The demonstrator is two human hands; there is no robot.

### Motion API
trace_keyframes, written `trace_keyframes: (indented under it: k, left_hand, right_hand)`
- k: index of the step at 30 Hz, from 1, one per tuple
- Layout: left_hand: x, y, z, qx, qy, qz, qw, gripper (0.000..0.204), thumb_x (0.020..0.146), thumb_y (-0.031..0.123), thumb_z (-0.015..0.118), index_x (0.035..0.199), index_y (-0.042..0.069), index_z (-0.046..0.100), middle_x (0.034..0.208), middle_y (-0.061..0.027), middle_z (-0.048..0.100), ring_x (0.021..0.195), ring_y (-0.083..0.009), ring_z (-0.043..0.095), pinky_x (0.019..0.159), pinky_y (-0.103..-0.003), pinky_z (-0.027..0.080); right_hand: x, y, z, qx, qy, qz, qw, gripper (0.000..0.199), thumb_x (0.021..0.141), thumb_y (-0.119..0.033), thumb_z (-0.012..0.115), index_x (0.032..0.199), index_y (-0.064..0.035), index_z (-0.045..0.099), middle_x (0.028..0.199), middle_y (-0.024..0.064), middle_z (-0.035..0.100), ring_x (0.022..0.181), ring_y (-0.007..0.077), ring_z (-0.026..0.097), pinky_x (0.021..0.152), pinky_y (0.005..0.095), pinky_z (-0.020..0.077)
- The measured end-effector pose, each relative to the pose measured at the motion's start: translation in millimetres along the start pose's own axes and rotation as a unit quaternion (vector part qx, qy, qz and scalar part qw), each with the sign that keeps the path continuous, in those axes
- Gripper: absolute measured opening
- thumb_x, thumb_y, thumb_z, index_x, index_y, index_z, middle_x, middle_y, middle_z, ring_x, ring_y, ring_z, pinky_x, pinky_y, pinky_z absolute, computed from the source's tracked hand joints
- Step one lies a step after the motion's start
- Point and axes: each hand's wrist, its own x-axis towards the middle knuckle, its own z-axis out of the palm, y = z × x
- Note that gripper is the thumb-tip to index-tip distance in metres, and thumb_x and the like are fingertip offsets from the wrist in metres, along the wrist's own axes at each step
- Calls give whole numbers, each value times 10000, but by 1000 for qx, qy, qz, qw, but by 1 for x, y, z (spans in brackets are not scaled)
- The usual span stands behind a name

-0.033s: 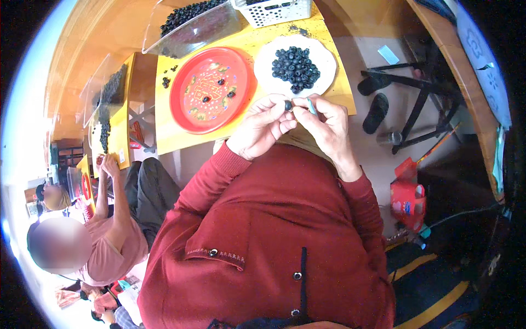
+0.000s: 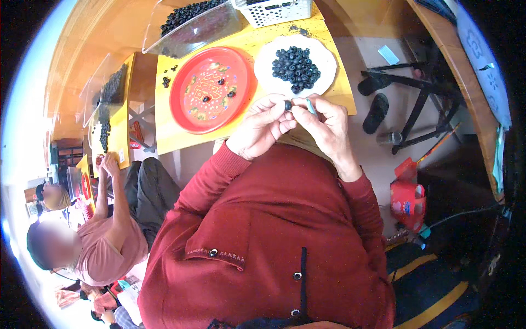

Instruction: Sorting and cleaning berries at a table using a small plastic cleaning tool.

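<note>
My left hand [image 2: 261, 127] pinches a small, dark, round bead-like piece [image 2: 288, 106] between thumb and fingertips. Close against it, my right hand [image 2: 327, 127] is closed around a slim tool with a turquoise handle [image 2: 311, 106]; its tip is hidden by my fingers. Both hands are just off the near edge of the yellow table [image 2: 171, 143]. Beyond them stands a white plate [image 2: 264, 70] bearing a heap of similar dark round pieces [image 2: 296, 67]. To its left, a red dish [image 2: 181, 109] with a printed pattern holds 3 dark pieces [image 2: 221, 81].
At the back are a clear bin [image 2: 208, 34] of dark pieces and a white perforated basket [image 2: 279, 13]. Dark crumbs [image 2: 298, 30] lie behind the plate. A co-worker [image 2: 112, 236] sits at the left. A black folding stand [image 2: 419, 104] and a red container [image 2: 408, 203] are on the right.
My hands and the dark piece stay almost in place. The co-worker's head at the left has turned or shifted slightly.
</note>
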Motion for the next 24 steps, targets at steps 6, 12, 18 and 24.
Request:
trace_keyframes:
  k: [6, 12, 18, 24]
  left_hand:
    - [-5, 3, 0, 37, 28, -8, 999, 154, 976, 101, 569, 1114, 54, 617, 983, -57, 650, 907, -145, 634, 847, -323, 560]
    - [-18, 28, 4, 222, 128, 60, 965, 144, 914, 79, 659, 1050, 31, 656, 950, -67, 688, 803, -149, 652, 800, -295, 559]
    - [-24, 81, -37, 642, 262, 169, 700, 123, 844, 47, 717, 956, -5, 716, 812, -32, 702, 752, -73, 621, 703, -241, 510]
    - [-18, 82, -25, 784, 262, 149, 543, 170, 848, 100, 716, 989, 6, 711, 871, -110, 717, 757, -138, 673, 705, -274, 536]
  right_hand:
    - [1, 7, 1, 2, -32, -3, 999, 164, 914, -60, 646, 1033, 46, 688, 874, -13, 659, 768, 34, 562, 656, 190, 442]
    - [-6, 13, -1, -74, 24, -16, 997, 150, 902, -92, 658, 975, 36, 683, 804, 35, 657, 709, 65, 569, 625, 234, 450]
    - [-15, 26, -12, -62, 55, -2, 997, 168, 918, -99, 660, 1019, 29, 699, 742, -61, 598, 664, 2, 489, 583, 172, 385]
    - [-23, 25, -21, -74, 75, 40, 994, 143, 918, -107, 662, 988, 10, 702, 714, -30, 619, 661, 30, 519, 584, 212, 423]
